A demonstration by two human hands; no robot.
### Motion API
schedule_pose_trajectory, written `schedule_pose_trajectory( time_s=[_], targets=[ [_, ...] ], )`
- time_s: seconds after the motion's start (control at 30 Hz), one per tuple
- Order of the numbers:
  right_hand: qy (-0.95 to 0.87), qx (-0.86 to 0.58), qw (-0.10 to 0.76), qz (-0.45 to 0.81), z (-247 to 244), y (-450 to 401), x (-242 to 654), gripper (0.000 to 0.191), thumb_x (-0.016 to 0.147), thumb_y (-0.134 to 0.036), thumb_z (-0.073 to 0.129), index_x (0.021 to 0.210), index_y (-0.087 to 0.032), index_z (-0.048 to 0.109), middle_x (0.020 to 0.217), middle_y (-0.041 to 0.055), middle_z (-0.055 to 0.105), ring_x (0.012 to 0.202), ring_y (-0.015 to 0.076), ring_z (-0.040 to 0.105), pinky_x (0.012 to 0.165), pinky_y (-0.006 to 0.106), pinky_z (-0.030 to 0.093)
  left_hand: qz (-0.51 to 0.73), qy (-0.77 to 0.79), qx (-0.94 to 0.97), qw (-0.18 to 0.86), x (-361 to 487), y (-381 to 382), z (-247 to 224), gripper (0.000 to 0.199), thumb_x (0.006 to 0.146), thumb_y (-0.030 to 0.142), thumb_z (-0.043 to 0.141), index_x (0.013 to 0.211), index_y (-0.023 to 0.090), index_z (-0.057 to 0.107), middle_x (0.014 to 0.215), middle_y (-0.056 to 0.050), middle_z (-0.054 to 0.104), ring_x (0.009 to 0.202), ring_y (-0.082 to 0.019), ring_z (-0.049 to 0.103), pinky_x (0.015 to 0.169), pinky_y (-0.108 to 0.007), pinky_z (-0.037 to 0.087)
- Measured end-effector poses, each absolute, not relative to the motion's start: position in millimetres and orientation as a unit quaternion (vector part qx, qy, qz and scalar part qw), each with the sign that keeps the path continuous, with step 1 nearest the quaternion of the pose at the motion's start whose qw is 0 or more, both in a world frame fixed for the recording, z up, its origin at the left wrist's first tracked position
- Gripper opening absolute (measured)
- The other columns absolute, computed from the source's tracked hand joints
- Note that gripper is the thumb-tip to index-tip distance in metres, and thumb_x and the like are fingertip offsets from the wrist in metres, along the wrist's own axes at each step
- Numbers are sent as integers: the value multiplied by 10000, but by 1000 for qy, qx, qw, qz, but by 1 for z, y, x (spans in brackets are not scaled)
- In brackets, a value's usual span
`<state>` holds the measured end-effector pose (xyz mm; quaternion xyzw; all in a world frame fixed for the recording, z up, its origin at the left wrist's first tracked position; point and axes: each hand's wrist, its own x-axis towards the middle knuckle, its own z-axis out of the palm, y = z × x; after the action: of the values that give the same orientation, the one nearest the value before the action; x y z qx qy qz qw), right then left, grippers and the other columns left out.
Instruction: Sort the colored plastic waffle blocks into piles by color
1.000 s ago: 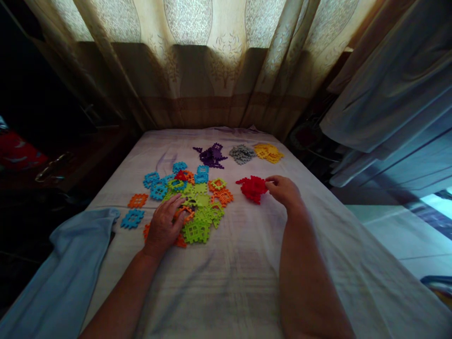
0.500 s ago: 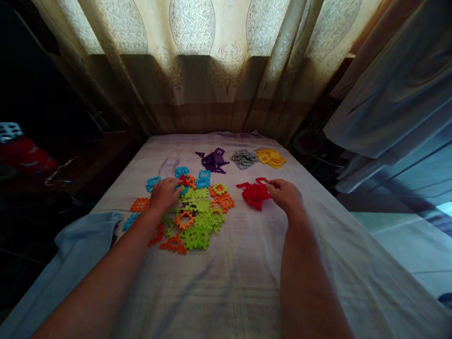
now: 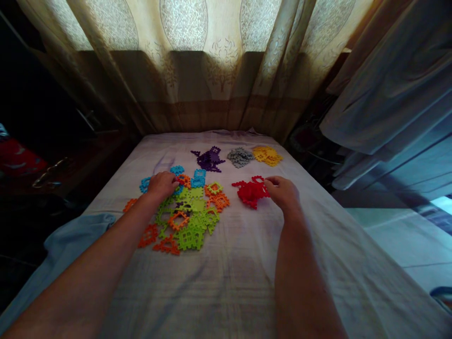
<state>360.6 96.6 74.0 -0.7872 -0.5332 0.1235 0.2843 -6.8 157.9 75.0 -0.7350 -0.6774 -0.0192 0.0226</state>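
My left hand is over the upper left of a mixed pile of green, orange and blue plastic pieces. Its fingers are closed near a small red piece; whether they grip it is too small to tell. At the right edge of a heap of red pieces, my right hand has its thumb and fingers pinched on a red piece. Orange-red pieces lie below my left forearm.
Purple, grey and yellow heaps lie along the far part of the sheet. Light blue cloth is at the left edge. A curtain hangs behind; clothes hang at right.
The view has shifted slightly. My left hand has moved a little up over the pile's upper left, its fingers now closer together. My right hand remains by the red heap.
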Motion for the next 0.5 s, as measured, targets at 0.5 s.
schedule_pose_trajectory(
  time_s=[0.5],
  targets=[
    [-472,-773,411,102,49,106,357,353,827,-287,502,1066,-165,731,1062,119,747,953,250,679,867,371,515,-182,-486,-849,-94,168,102,48,215,868,246,638,1075,195,663,1199,-87,684,1120,-242,624,1007,-403,462]
  ],
)
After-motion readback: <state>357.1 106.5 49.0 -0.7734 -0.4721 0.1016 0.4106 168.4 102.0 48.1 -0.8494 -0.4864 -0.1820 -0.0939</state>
